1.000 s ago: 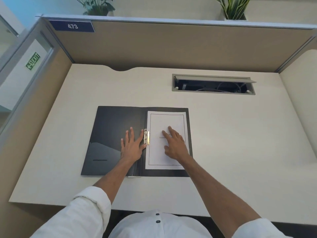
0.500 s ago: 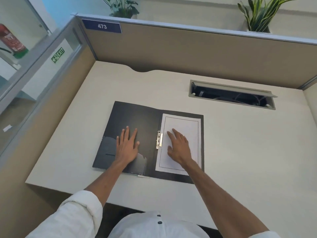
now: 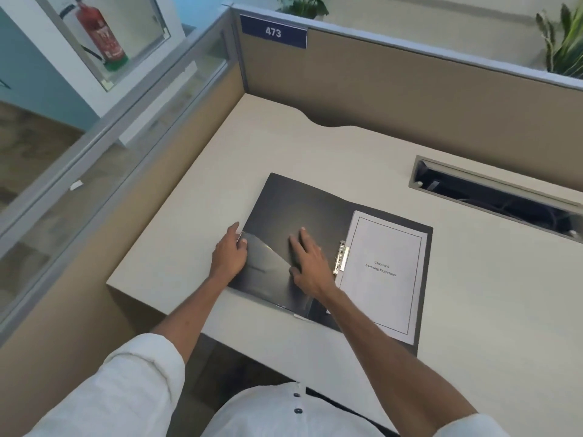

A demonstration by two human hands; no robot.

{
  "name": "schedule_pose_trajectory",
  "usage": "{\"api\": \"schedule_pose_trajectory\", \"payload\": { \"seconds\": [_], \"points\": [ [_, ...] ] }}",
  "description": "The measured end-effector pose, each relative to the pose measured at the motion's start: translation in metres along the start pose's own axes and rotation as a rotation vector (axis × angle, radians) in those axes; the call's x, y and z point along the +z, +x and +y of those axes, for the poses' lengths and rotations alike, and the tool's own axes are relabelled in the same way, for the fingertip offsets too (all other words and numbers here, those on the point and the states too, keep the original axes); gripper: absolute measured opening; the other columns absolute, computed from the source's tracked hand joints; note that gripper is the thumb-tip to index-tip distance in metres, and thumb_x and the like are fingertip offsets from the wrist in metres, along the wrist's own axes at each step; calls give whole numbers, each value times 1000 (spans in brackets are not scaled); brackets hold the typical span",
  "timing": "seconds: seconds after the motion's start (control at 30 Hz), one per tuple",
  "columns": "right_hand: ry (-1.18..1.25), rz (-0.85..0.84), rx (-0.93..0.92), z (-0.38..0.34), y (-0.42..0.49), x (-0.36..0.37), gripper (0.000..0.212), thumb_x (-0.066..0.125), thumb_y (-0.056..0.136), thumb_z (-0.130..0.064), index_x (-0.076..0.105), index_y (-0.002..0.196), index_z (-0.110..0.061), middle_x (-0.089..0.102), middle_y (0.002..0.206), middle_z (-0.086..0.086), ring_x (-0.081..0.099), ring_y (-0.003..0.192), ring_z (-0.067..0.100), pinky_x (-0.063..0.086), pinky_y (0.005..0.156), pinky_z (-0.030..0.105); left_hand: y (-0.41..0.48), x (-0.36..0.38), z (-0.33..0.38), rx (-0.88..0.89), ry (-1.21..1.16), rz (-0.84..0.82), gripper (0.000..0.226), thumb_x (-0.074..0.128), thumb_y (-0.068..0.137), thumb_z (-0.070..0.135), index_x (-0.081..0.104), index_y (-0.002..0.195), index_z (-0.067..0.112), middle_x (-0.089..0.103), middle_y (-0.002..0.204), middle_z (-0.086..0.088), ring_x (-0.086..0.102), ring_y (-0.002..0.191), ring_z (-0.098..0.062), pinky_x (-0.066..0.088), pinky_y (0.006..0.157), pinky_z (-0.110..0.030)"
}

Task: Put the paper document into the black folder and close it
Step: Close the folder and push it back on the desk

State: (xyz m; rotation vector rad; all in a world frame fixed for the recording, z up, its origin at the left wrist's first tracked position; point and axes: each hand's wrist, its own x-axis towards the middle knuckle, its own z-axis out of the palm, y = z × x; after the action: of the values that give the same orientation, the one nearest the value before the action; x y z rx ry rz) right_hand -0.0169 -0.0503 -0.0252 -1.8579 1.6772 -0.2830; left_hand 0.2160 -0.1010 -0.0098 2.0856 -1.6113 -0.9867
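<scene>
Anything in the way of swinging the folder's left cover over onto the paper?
Only the right hand, resting flat on the left cover beside the metal clip. The paper document lies bare; the left hand is at the cover's outer edge.

There is a single view, from a wide-angle camera worn on the person's head, looking forward and steeply down over the near edge of the table [image 3: 347,159]. It is turned somewhat leftward, so the table's far left corner sits near the upper middle and its right side runs off the picture. It stands close: both forearms rise from the bottom edge, and the white shirt [image 3: 284,411] fills the lower middle. The lens bends the partition [image 3: 410,89] edges.
</scene>
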Motion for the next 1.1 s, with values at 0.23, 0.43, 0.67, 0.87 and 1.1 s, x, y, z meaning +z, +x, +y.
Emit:
{"api": "schedule_pose_trajectory", "payload": {
  "seconds": [0.23,0.43,0.67,0.87,1.1],
  "points": [
    [67,-46,19,-9,2,0,87,57,94,-7,19,171,-23,-1,180,4,2,166,26,14,132,57,2,-39,5,-143,-502,-76,33,61,102,12,83,125,24,80,130,-6,76,111,-22,58,104,-38],
    [295,38,48,-11,-7,-18,82,64,95,-4,31,167,-25,11,180,-6,15,164,18,23,130,34,-8,-67,21,-187,-916,-417,42,49,106,11,78,135,22,73,144,-5,70,103,-18,50,90,-32],
    [548,328,32,-7,-35,-56,60,69,87,-5,62,144,-22,58,148,-3,55,136,14,49,115,43,-43,-47,85,-104,-994,-511,36,48,110,13,80,125,19,80,127,-4,75,108,-23,64,86,-32],
    [796,472,78,1,-69,-98,26,70,98,-17,75,123,-25,78,119,-10,73,107,13,61,97,39,-68,-6,135,93,-892,-714,48,41,107,6,69,145,15,70,149,-4,63,139,-23,53,113,-40],
    [1043,550,197,35,-127,-140,31,56,110,-34,77,118,-12,80,112,6,79,97,23,64,74,35,-96,58,166,315,-582,-823,51,37,113,22,58,155,41,49,165,22,33,161,-5,28,132,-44]
  ]
}}
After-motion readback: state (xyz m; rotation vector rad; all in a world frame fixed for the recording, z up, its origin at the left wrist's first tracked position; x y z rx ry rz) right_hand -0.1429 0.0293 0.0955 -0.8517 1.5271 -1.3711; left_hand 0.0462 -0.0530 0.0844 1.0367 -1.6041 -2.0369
